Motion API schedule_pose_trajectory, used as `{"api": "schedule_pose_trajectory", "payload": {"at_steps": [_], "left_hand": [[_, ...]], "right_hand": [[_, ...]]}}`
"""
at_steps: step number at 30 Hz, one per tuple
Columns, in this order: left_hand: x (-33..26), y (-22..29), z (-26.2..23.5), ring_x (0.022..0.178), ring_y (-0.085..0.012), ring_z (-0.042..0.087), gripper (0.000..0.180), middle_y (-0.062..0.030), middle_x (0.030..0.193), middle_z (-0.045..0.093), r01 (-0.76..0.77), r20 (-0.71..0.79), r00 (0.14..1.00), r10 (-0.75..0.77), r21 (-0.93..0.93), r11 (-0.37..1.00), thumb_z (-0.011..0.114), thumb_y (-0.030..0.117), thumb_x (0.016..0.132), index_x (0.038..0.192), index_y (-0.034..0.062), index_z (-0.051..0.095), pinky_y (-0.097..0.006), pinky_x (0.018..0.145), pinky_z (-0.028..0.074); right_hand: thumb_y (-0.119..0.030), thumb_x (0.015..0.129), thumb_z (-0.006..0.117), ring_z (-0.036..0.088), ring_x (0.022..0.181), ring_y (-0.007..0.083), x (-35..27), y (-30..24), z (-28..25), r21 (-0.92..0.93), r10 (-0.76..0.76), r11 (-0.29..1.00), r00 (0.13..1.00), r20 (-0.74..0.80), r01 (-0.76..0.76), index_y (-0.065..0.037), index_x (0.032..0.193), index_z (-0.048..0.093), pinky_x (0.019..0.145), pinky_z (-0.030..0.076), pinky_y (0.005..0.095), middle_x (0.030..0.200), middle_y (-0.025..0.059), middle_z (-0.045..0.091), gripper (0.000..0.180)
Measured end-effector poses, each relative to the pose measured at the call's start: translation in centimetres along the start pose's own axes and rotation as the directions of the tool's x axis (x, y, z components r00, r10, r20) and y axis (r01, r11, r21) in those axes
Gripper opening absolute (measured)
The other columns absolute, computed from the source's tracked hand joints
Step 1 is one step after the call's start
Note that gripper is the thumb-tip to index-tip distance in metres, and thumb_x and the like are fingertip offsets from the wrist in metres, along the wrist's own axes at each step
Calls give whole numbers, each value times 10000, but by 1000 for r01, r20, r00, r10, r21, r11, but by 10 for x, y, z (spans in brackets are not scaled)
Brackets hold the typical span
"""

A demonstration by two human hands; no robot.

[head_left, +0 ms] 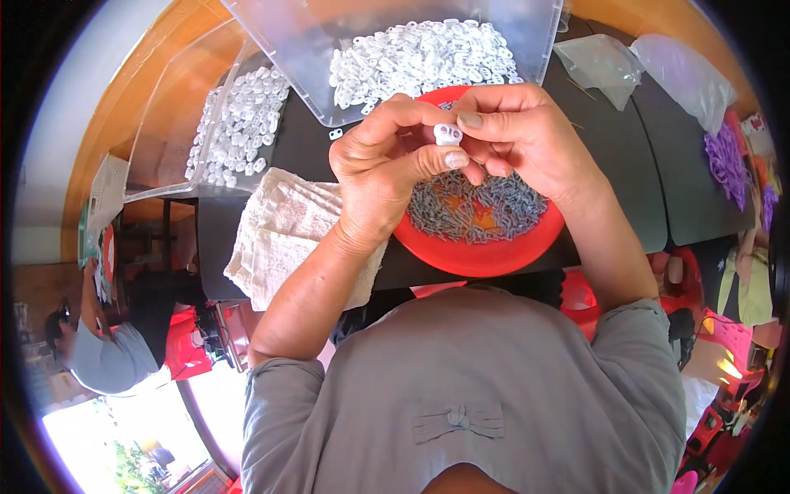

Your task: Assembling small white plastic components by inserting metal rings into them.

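Note:
A small white plastic cord lock [448, 134] with two round holes is held up over the red basin [461, 262]. My left hand [378, 156] pinches it from the left between thumb and forefinger. From the other side, my right hand [527, 136] has its thumb and forefinger pinched together at the piece's upper right edge; whether something small sits between those fingertips is hidden. Below both hands, the basin holds many short grey pieces [485, 216] that look like little springs.
Behind the basin, a clear plastic bin [322, 103] holds a heap of similar white pieces. Another clear bin [148, 165] at left contains more. One loose white piece [336, 133] lies on the dark table [634, 181]. A cream cloth [276, 239] lies beside my left forearm. Plastic bags [605, 70] lie at the far right. Another person [111, 354] is at far left.

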State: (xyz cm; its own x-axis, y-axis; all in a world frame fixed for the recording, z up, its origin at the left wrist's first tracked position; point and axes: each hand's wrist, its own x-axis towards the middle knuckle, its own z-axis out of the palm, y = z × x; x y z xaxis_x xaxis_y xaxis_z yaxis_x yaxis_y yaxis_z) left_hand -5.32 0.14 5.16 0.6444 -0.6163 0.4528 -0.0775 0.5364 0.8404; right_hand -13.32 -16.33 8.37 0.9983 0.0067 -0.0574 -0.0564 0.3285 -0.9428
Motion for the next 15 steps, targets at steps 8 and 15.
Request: {"api": "schedule_pose_trajectory", "payload": {"at_steps": [8, 15], "left_hand": [[-1, 4, -6, 778, -184, 674, 202, -75, 869, 619, 4, 39, 999, -5, 19, 1000, 719, -115, 758, 929, -41, 640, -296, 681, 596], [-1, 6, -2, 765, -171, 668, 212, -68, 867, 614, -6, 25, 1000, 4, 95, 995, 716, -119, 758, 944, -48, 644, -281, 683, 585]], "right_hand": [[-156, 906, 637, 557, 529, 110, 1, 3, -2, -92, -14, 996, 999, 34, 17, 25, 889, 646, 457, 365, 199, 695, 56, 612, 182], [-162, 896, 660, 565, 525, 99, -1, 0, -2, -64, -34, 997, 999, 7, 34, 19, 887, 645, 446, 367, 183, 691, 45, 614, 182]]}}
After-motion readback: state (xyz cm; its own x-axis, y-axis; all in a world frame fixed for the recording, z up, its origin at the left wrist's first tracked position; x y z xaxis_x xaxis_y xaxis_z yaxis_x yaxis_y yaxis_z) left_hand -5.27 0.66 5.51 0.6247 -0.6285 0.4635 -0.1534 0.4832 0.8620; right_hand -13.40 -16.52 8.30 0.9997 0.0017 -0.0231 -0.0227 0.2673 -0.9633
